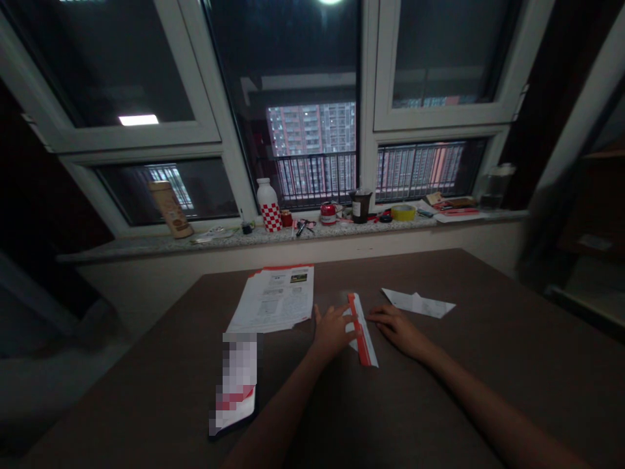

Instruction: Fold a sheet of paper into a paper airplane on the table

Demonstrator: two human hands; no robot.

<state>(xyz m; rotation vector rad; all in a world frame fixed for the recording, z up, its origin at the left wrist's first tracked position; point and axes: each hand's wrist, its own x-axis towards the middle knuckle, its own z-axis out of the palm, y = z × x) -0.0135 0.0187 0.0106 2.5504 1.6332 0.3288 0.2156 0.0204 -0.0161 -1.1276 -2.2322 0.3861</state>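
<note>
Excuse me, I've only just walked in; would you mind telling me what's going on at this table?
A person stands or sits at a dark table with both hands at a folded strip of printed paper that has an orange-red edge. Their left hand rests against it, and their right hand lies with its fingertips at the other side. A printed flyer lies to the left, and a folded white paper piece lies beyond the right hand.

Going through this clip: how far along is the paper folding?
Done: a creased white sheet lies folded to the right. In hand: the left hand and right hand sit open on either side of a narrow red-edged paper fold. Left: a printed leaflet still lies flat and unfolded.
</note>
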